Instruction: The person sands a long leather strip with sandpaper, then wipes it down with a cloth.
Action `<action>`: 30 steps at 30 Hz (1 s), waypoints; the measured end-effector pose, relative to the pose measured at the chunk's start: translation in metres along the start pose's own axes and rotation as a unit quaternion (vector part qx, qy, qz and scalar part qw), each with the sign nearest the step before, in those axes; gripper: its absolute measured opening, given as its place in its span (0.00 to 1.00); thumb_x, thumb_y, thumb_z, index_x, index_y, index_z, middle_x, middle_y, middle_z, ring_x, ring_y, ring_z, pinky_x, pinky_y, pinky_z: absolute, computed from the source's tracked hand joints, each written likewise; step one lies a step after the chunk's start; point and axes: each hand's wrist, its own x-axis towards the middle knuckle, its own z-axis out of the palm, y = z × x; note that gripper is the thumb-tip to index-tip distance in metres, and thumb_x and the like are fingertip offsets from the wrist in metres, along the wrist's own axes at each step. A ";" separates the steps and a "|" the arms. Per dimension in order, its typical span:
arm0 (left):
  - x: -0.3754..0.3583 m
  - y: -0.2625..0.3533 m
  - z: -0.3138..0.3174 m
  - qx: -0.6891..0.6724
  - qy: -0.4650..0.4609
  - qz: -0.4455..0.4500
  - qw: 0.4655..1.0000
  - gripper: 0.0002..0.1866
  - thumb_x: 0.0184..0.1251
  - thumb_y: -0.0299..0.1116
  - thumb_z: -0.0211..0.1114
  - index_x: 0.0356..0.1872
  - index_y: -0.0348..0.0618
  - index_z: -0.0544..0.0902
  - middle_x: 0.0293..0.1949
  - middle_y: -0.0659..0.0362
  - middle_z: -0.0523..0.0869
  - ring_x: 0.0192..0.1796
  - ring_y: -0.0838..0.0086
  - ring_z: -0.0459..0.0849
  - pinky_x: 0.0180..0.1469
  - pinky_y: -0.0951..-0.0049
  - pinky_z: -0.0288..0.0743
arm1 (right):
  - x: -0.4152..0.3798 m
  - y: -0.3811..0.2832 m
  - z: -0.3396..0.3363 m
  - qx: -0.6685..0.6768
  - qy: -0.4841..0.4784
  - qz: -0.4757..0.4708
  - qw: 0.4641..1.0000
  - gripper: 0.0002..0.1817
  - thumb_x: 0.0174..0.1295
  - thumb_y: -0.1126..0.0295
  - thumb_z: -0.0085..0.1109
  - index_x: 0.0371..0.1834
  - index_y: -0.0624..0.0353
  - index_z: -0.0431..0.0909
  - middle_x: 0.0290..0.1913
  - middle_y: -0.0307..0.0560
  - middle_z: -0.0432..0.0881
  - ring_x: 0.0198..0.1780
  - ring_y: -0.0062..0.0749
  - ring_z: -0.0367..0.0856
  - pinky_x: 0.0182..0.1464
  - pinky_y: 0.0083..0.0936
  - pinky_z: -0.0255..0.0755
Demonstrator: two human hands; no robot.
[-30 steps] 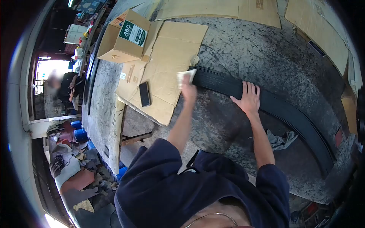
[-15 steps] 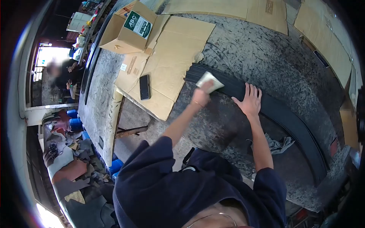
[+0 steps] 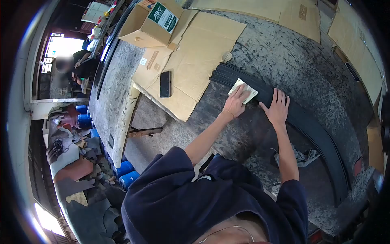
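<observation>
A long bundle of thin black strips (image 3: 310, 120) curves across the dark worktable, from the cardboard's edge round to the lower right. On its upper part, near the left end, lies a white rectangular pad (image 3: 250, 96) with faint marks. My left hand (image 3: 237, 101) grips this pad and presses it flat against the strips. To the right of it, my right hand (image 3: 278, 108) rests on the bundle with fingers and thumb spread. A crumpled grey cloth (image 3: 302, 157) sits on the table inside the curve.
A cardboard sheet (image 3: 207, 49) covers part of the table, bearing a black phone (image 3: 165, 84) and an open cardboard box (image 3: 152, 28). Scraps of material (image 3: 75, 179) and blue drums (image 3: 129, 179) are at lower left. Another person (image 3: 79, 67) is at the far left.
My left hand has slid the pad a short way along the strips toward my right hand. My right hand keeps its place on the bundle. The whole view has shifted slightly.
</observation>
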 end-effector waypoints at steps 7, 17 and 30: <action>0.016 -0.007 0.002 0.084 -0.026 0.077 0.993 0.34 0.48 0.18 0.63 0.63 0.41 0.78 0.72 0.49 0.72 0.75 0.52 0.68 0.75 0.57 0.65 | 0.039 -0.023 -0.002 -0.007 -0.094 -0.044 0.995 0.53 0.59 0.36 0.62 0.78 0.62 0.56 0.76 0.59 0.60 0.77 0.51 0.57 0.76 0.57 0.49; 0.003 -0.039 0.013 0.041 -0.011 0.097 0.994 0.32 0.57 0.22 0.57 0.68 0.39 0.74 0.70 0.49 0.74 0.76 0.56 0.67 0.78 0.58 0.58 | 0.036 -0.038 0.015 -0.048 -0.097 -0.093 0.990 0.48 0.63 0.40 0.59 0.79 0.57 0.57 0.77 0.59 0.59 0.78 0.51 0.56 0.77 0.54 0.49; 0.000 -0.084 0.010 0.064 0.084 -0.097 0.990 0.34 0.51 0.17 0.60 0.66 0.33 0.75 0.69 0.45 0.75 0.75 0.53 0.67 0.78 0.54 0.58 | 0.034 -0.042 0.016 0.019 -0.041 -0.075 0.996 0.48 0.62 0.38 0.60 0.77 0.58 0.59 0.73 0.60 0.64 0.73 0.53 0.62 0.73 0.55 0.55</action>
